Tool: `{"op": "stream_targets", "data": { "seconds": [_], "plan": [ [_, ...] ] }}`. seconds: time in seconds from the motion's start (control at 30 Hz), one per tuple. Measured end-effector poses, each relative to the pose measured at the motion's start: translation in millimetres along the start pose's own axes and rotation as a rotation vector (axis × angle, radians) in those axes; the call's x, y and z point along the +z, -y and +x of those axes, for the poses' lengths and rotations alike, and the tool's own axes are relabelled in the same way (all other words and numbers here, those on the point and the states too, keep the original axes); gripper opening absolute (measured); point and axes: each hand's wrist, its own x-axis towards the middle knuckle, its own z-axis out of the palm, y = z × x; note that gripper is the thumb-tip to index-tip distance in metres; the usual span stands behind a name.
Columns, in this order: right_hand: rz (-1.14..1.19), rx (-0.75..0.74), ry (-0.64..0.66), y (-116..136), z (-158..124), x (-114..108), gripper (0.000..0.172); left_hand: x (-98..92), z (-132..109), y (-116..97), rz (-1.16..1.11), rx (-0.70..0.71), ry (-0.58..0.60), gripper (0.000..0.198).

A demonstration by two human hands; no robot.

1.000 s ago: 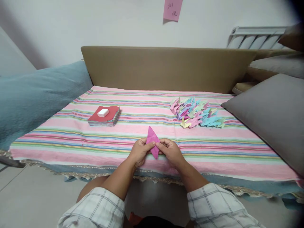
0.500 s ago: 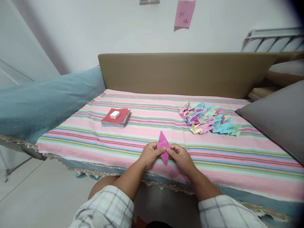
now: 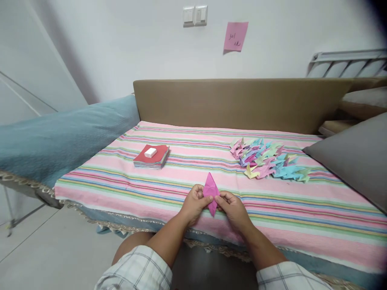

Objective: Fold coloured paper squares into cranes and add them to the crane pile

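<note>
A magenta sheet of origami paper [image 3: 211, 187], folded into a long diamond, is held above the front part of the striped cloth. My left hand [image 3: 195, 204] pinches its left side, thumb on the face of the paper. On the other side, my right hand [image 3: 232, 208] grips the right edge between thumb and fingers. The two thumbs nearly meet at the middle of the diamond. One point of the paper faces away from me and the other faces toward me. The fingers behind the paper are partly hidden.
Several folded paper cranes [image 3: 266, 159] in mixed colours lie clustered at the right. A stack of coloured paper [image 3: 151, 161] with a small white block [image 3: 150, 152] on top sits at the left. A grey cushion [image 3: 353, 157] leans at the right, and a brown backrest [image 3: 242, 102] stands behind.
The view has tilted upward, so a wall switch now shows fully and everything sits lower in the picture. Both hands keep hold of the magenta paper, whose shape looks about the same.
</note>
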Motion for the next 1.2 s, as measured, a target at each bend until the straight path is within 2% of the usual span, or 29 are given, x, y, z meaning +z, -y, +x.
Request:
{"op": "stream_targets", "data": {
  "seconds": [0.17, 0.3, 0.53, 0.63, 0.7, 0.77, 0.9, 0.97, 1.2],
  "plan": [
    [-0.017, -0.049, 0.017, -0.8, -0.1, 0.3, 0.033, 3.3, 1.1, -0.7, 0.006, 0.038, -0.014, 0.052],
    [-0.048, -0.075, 0.0, -1.9, 0.2, 0.9, 0.035, 4.8, 0.9, -0.1, 0.034, 0.102, -0.119, 0.051],
    [-0.111, -0.105, -0.035, -2.6, -0.7, 0.8, 0.033, 0.7, 1.8, 6.7, 0.296, 0.279, -0.198, 0.019],
    [-0.132, -0.133, -0.055, -0.9, -1.8, 1.1, 0.033, 0.7, 0.8, 5.7, 0.406, 0.334, -0.267, 0.016],
    [-0.151, -0.152, -0.075, 0.8, -2.3, 1.6, 0.032, 1.7, -0.4, 3.4, 0.443, 0.351, -0.248, 0.015],
    [-0.176, -0.165, -0.096, 2.8, -2.7, 2.3, 0.03, 3.1, -1.7, 1.3, 0.438, 0.33, -0.196, 0.016],
    [-0.208, -0.194, -0.106, 6.6, -3.4, 4.6, 0.029, 5.5, -3.8, 0.0, 0.306, 0.165, -0.11, 0.025],
    [-0.215, -0.21, -0.103, 7.0, -3.6, 5.5, 0.028, 5.7, -4.1, 0.4, 0.262, 0.125, -0.105, 0.028],
    [-0.217, -0.202, -0.118, 0.7, -3.4, 4.1, 0.033, 3.3, -3.2, -1.1, 0.272, 0.137, -0.146, 0.024]
  ]
}}
